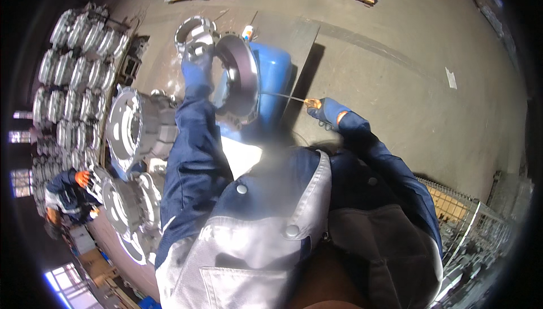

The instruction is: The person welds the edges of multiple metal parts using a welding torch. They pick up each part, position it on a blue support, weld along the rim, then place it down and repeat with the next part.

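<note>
A large round cast-metal housing (243, 77) stands on its side in front of me, its wide opening turned to the right. My blue-gloved left hand (198, 66) grips its left side, near a smaller ring-shaped end (195, 29); the fingers are partly hidden. Off to the right, my gloved right hand (330, 111) is closed round the orange-brown handle of a thin rod-shaped tool (285, 97). The rod points left, and its far end meets the housing's right rim in this view. Whether it touches, I cannot tell. A blue plastic container (276, 66) lies behind and under the housing.
A small white bottle (248, 32) stands behind the housing on a dark tabletop (302, 37). More housings (127, 125) stand at left, before tall stacks of castings (79, 66). A co-worker with orange gloves (82, 179) is at lower left. A wire cage (461, 218) is at lower right.
</note>
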### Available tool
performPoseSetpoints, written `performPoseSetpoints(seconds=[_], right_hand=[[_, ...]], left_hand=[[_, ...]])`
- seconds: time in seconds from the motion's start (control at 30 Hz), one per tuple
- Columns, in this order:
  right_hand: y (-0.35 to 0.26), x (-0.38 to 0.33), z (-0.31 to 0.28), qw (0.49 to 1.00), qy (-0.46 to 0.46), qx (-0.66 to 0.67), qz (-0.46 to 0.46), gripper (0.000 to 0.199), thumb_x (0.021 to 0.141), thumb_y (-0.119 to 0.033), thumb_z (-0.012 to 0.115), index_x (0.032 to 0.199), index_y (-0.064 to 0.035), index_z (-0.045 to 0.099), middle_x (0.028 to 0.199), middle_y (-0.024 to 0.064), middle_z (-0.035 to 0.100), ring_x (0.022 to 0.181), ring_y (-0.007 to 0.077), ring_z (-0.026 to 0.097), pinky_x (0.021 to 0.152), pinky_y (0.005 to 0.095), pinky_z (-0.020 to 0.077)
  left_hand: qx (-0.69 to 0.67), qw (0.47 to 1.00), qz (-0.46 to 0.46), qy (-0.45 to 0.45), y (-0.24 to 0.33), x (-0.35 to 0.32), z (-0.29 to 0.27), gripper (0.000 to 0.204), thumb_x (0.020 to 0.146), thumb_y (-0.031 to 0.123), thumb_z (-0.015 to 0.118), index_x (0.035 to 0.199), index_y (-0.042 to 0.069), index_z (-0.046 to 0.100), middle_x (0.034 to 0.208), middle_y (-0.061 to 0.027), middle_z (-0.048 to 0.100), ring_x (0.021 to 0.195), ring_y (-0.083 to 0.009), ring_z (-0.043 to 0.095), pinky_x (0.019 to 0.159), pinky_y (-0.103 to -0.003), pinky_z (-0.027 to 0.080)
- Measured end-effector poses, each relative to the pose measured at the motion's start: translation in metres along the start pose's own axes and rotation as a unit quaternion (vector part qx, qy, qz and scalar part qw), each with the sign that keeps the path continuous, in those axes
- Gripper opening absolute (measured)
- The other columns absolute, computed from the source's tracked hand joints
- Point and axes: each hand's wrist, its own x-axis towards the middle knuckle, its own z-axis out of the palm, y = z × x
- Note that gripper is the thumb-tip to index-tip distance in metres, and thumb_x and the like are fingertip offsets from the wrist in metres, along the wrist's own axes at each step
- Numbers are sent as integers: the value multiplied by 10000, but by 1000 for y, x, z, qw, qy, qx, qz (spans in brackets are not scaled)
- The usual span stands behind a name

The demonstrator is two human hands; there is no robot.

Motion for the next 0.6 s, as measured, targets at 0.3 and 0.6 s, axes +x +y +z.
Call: performPoseSetpoints(seconds=[0.3,0.6], right_hand=[[-35,-78,-52,972,-187,-23,-143,332,880,-343,642,1001,-36,670,807,-7,630,644,90,544,604,249,467],[-157,-7,1,969,-112,-72,-209,367,911,-345,625,1103,-33,606,626,32,584,437,132,533,420,289,452]], left_hand=[[-139,969,-48,201,-12,-24,-54,299,801,38,756,1024,59,558,906,-108,645,781,-154,614,647,-270,503],[-211,900,-64,377,-34,-112,-108,320,929,306,628,1060,14,604,813,-55,619,732,-152,612,624,-273,501]])
